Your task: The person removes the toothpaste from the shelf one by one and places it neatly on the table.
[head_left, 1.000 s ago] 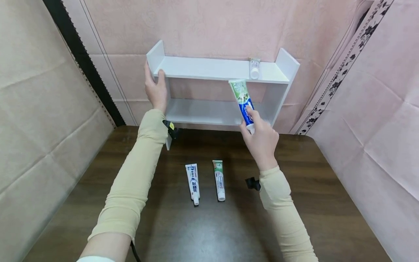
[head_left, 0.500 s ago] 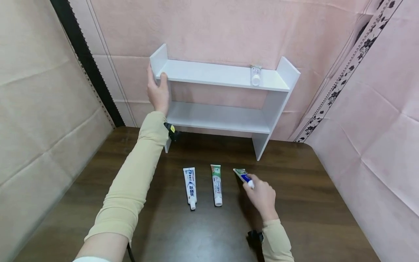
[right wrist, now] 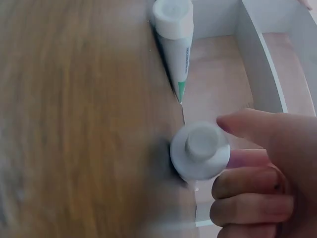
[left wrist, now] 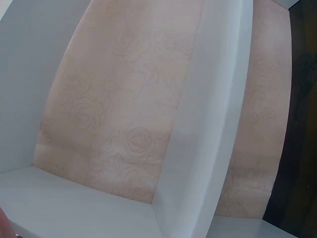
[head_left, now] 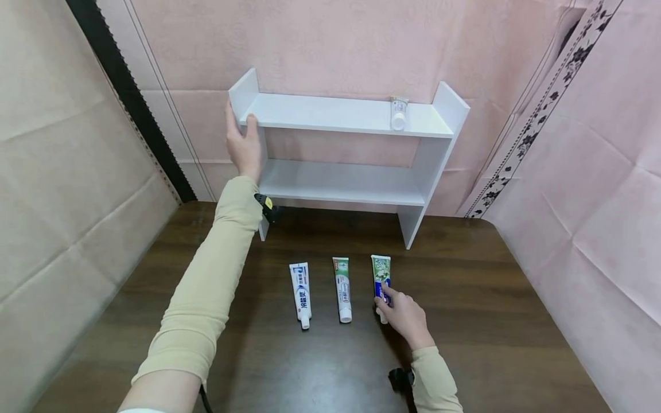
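Note:
My left hand [head_left: 244, 144] grips the left side panel of a white two-tier shelf [head_left: 341, 182], thumb in front of the panel's edge. In the left wrist view, the shelf boards [left wrist: 208, 109] fill most of the picture. A green-and-blue toothpaste tube [head_left: 381, 268] lies on the table, cap toward me. My right hand [head_left: 408, 321] has its thumb and index finger at the tube's lower half, pinching it. The tube's white cap [right wrist: 200, 148] faces the right wrist camera. Left of it lie a green-and-white toothpaste tube [head_left: 343, 289] and a white-and-blue one [head_left: 300, 293].
A small white tube [head_left: 399, 115] stands cap down on the shelf's upper board, near the right end. The shelf stands at the back of the brown wooden table [head_left: 310, 367]. Pale cloth walls [head_left: 583, 229] enclose the sides and back.
My right hand has brought the green-and-blue toothpaste tube down from in front of the shelf to the table, and it has turned to lie roughly parallel to the others. The left hand keeps its grip.

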A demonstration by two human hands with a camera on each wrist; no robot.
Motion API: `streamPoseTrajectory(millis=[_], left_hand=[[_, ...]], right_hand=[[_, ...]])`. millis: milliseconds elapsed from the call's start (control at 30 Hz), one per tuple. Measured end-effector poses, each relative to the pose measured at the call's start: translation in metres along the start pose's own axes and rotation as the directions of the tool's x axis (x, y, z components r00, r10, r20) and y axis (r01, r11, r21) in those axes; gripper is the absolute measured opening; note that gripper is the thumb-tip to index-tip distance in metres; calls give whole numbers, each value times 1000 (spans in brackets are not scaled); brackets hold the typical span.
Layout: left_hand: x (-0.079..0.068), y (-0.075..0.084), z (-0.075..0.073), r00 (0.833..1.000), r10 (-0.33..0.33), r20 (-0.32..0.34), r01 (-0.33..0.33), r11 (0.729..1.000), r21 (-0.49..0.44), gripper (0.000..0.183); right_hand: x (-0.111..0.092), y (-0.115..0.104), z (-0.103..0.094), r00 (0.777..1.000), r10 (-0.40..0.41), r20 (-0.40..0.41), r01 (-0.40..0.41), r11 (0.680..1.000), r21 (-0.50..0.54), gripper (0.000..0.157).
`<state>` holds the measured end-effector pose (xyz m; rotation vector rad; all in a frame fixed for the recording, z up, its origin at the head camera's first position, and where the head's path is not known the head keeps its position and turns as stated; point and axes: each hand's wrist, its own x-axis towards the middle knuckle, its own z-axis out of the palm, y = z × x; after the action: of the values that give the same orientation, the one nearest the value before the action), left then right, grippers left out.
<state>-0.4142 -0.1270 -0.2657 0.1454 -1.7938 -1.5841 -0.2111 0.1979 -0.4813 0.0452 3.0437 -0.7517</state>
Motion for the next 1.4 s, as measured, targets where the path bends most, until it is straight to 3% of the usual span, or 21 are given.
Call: streamPoseTrajectory(millis=[600,867,1033,1133,1400], left_hand=[[3,-1,2,1000,11,-17,-11,1000,-3,59],[1,-1,2,1000,-11,12,11,1000,-20,59],[0,-3,0,1000,-7,2,7,1000,-9,58],[1,-4,0,1000,-16,-9,16,1000,8,57],[1,0,1,1000,-26,8,26,1000,-17,59]], right_hand=[[3,11,4,1000,25,18,-28,985,171,47],[7,1,-11,998,0,65,-12,982,188,51],[18,-14,-42,995,-97,1,95,975,201,53],[28,-25,-71,981,-185,-65,194,964,181,53],[68,-79,-169,890,-354,-289,389,918,73,63]])
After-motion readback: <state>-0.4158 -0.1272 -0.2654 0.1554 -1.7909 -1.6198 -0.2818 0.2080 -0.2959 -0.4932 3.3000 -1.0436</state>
